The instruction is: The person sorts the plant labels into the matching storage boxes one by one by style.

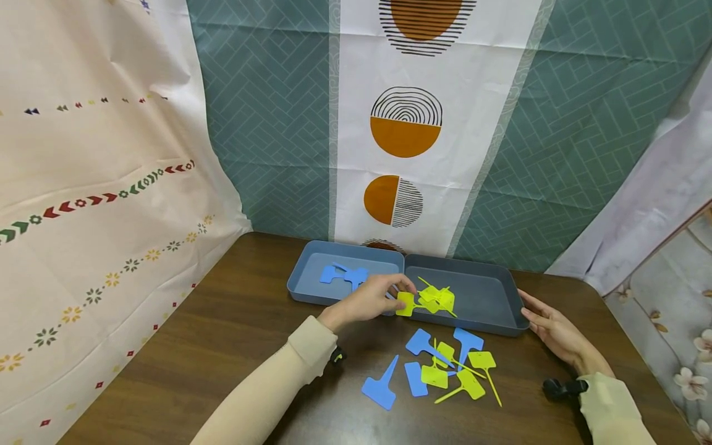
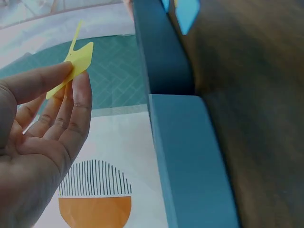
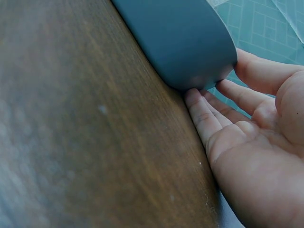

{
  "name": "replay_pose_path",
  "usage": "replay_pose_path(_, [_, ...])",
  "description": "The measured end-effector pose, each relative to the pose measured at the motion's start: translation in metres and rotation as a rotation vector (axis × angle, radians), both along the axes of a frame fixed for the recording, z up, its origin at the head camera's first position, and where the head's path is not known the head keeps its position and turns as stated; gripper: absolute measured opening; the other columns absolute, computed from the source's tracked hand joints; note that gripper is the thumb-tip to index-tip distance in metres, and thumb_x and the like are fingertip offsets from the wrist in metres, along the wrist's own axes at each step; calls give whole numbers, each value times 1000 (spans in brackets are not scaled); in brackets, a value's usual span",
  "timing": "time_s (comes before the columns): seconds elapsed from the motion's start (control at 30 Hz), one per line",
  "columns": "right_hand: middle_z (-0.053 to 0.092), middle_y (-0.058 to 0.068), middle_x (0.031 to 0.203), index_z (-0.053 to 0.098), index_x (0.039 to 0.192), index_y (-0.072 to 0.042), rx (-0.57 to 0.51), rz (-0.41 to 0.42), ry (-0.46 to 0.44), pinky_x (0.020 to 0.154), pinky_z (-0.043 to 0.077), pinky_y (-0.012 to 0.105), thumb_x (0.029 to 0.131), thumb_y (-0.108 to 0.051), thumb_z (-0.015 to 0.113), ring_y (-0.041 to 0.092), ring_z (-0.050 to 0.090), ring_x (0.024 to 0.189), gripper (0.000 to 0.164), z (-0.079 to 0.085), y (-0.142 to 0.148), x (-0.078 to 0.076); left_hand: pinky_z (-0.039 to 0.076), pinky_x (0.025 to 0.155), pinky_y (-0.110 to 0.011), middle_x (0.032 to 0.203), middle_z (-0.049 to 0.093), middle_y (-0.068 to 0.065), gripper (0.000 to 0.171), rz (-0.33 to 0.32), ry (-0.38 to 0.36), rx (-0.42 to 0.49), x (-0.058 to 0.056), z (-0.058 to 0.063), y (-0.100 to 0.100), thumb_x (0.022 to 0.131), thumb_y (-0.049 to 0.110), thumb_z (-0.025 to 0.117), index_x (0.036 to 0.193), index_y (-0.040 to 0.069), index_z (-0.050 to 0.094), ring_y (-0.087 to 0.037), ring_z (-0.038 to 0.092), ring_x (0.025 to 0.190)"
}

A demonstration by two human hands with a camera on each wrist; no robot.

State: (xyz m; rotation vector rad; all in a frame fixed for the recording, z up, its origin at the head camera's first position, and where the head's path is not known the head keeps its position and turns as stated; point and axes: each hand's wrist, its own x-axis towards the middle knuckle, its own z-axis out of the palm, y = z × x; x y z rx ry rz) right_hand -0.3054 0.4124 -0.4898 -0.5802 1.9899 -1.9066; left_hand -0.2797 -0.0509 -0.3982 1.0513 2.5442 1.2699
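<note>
My left hand [image 1: 374, 298] pinches a yellow T-shaped plant label [image 1: 405, 303] between thumb and fingertips, over the front left edge of the dark grey tray [image 1: 489, 293]. In the left wrist view this label [image 2: 81, 59] is tilted, its stem pointing up. Several yellow plant labels [image 1: 438, 299] lie piled in the dark tray's left part. Fairly straight fingers of my right hand [image 1: 562, 334] touch that tray's right end; the right wrist view shows the fingertips against the tray's corner [image 3: 190, 52]. Blue plant labels [image 1: 356, 278] lie in the blue-grey tray [image 1: 309, 266] on the left.
The two trays stand side by side at the back of the brown wooden table [image 1: 233, 334]. In front of them lies a loose, overlapping group of blue labels [image 1: 381, 390] and yellow labels [image 1: 471, 384]. A patterned cloth [image 1: 267, 123] hangs behind the table.
</note>
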Motion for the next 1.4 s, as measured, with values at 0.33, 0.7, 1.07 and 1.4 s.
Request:
replay_pose_path(0.33, [34,-18,153,-1,165,0,-34,16,8,103,42,12,114,-7,33,-8,45,135,61,-1,2,0,53,90,-25,123,68,0,28,-2,35,19,-13,20,12,98,4,72,125,13,70,-14,62,106])
replay_pose_path(0.7, [32,-14,154,-4,164,2,-32,10,3,103,43,13,114,-8,33,-7,47,134,63,2,1,2,57,79,-28,118,70,-4,26,-1,43,17,-35,38,30,100,4,70,125,12,71,-12,65,89])
replay_pose_path(1.07, [29,-10,157,-2,164,1,3,2,15,102,42,12,115,-9,34,-9,45,134,62,1,0,1,55,77,-24,124,69,-5,29,1,-8,-59,-56,61,45,101,6,68,128,14,73,-15,68,96])
replay_pose_path(1.4, [16,4,168,-1,165,-1,34,-8,1,102,41,10,115,-12,35,-12,44,133,63,2,-2,3,57,74,-33,127,71,-3,27,38,-49,-106,-71,70,60,103,5,65,126,13,75,-18,68,83])
